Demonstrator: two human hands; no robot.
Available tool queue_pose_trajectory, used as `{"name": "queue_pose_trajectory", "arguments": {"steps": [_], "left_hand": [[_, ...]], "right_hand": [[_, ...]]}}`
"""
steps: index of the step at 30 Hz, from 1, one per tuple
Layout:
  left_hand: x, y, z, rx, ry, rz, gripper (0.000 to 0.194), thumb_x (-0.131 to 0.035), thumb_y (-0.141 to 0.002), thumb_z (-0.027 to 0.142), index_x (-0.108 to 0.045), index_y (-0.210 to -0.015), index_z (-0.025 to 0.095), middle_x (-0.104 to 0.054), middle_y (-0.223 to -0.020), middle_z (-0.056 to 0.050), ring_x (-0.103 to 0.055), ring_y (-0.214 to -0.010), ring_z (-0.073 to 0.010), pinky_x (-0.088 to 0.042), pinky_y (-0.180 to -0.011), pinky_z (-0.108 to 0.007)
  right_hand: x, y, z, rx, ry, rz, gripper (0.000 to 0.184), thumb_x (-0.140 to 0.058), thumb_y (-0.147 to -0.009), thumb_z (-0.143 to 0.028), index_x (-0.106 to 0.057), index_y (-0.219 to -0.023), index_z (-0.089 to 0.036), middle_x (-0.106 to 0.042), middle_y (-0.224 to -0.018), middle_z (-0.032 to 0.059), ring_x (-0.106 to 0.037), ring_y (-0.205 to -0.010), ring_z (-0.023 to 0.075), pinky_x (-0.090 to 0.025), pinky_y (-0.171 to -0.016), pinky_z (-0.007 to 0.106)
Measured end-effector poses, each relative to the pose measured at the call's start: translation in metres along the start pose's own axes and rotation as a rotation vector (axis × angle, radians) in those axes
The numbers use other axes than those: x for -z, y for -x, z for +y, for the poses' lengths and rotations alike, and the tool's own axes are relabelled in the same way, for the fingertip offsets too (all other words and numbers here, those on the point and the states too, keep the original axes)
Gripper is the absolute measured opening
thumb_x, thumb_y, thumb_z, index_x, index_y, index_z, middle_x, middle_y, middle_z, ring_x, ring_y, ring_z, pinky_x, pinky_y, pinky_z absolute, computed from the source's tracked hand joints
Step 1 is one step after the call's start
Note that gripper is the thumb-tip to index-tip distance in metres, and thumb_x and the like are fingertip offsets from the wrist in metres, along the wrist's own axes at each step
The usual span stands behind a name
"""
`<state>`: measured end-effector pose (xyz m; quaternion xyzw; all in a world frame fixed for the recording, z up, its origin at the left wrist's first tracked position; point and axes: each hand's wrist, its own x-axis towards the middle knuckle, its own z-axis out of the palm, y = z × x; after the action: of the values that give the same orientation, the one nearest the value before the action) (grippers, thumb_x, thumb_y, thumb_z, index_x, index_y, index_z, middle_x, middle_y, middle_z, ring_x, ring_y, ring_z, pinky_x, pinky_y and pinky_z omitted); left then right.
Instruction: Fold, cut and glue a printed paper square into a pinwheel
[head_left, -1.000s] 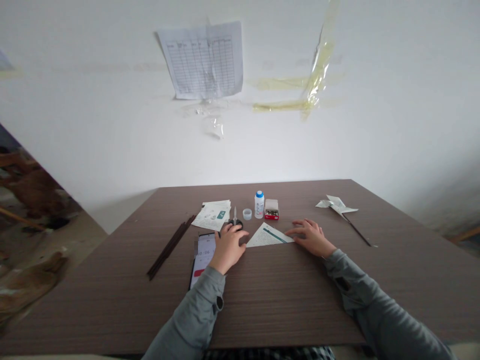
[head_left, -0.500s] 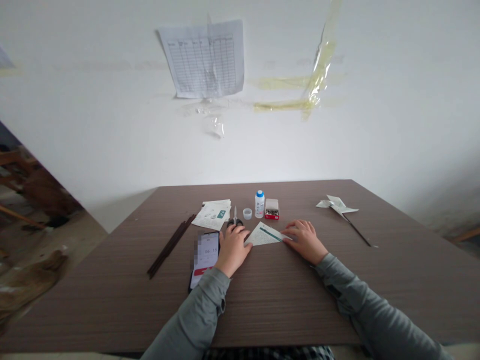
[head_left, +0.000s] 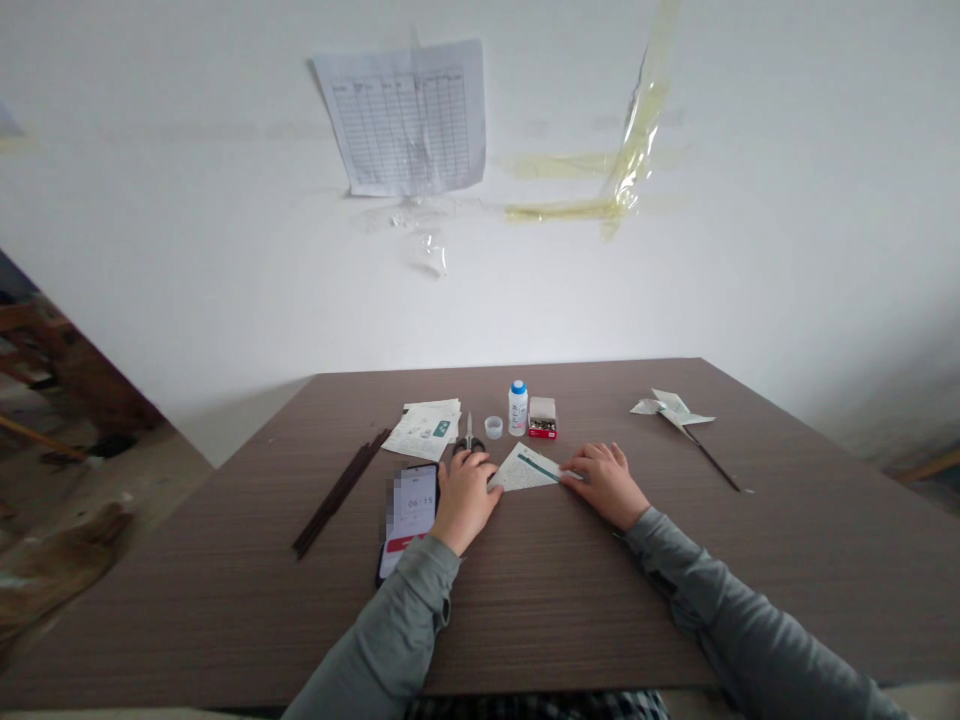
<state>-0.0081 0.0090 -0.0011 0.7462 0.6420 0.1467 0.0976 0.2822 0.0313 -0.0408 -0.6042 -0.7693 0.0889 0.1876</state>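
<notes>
Centrally, paper: triangular, lying on counter btwn both hands; green strip runs diag. across it, small print around strip.
L hand: at paper's L corner, palm down; thumb on/by the corner, fingers moderately spread, upper ones right by scissors' handles.
R hand: at paper's R corner, thumb + index side touching it; fingers bent, narrow gap; can't tell if corner is pinched or just pressed.
Sleeves: grey, both arms.
Scissors: just past L hand, blades pointing to wall, black handles partly hidden by fingers.
Sheets: small overlapping pile, printed, L of scissors.
Phone: face up, L of L hand, timer approx. 06:15, red button below.
Sticks: dark, thin, bundled, diag., far L.
Cup: small, clear, btwn scissors & bottle.
Bottle: upright, white w/ blue cap, behind paper.
Box: red/white, open, small metallic pcs. inside, just R of bottle.
Pinwheel: pale, w/ dark stick, R side, well apart from R hand.
Counter: brown, wood-grain, against wall.
Chart: gridded, taped to wall.
</notes>
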Motion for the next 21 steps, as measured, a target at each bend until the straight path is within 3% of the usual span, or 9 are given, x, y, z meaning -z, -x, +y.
{"name": "queue_pose_trajectory", "arguments": {"steps": [12, 16, 21], "left_hand": [[-0.001, 0.001, 0.004, -0.001, 0.023, 0.013, 0.032, -0.089, -0.109, 0.010, -0.104, -0.131, 0.029, -0.087, -0.175, -0.015, -0.070, -0.175, -0.0483, -0.045, -0.152, -0.085], [0.000, 0.000, 0.005, 0.010, 0.044, 0.027, 0.033, -0.092, -0.106, 0.009, -0.104, -0.128, 0.030, -0.089, -0.173, -0.014, -0.072, -0.174, -0.0477, -0.045, -0.153, -0.083], [0.002, 0.000, 0.006, 0.009, 0.069, 0.048, 0.036, -0.094, -0.103, 0.008, -0.104, -0.128, 0.031, -0.091, -0.169, -0.013, -0.074, -0.171, -0.0451, -0.045, -0.154, -0.077]], "right_hand": [[0.001, 0.000, -0.008, -0.042, 0.017, -0.015, 0.030, -0.077, -0.117, -0.030, -0.103, -0.129, -0.036, -0.096, -0.129, 0.0126, -0.080, -0.148, 0.0462, -0.041, -0.149, 0.092], [0.002, 0.000, -0.010, -0.061, 0.025, -0.001, 0.030, -0.080, -0.115, -0.030, -0.104, -0.132, -0.037, -0.096, -0.136, 0.0146, -0.079, -0.149, 0.0470, -0.046, -0.147, 0.089], [0.005, -0.001, -0.013, -0.078, 0.016, -0.029, 0.032, -0.080, -0.115, -0.029, -0.104, -0.134, -0.037, -0.096, -0.136, 0.0138, -0.078, -0.150, 0.0464, -0.044, -0.148, 0.089]]}}
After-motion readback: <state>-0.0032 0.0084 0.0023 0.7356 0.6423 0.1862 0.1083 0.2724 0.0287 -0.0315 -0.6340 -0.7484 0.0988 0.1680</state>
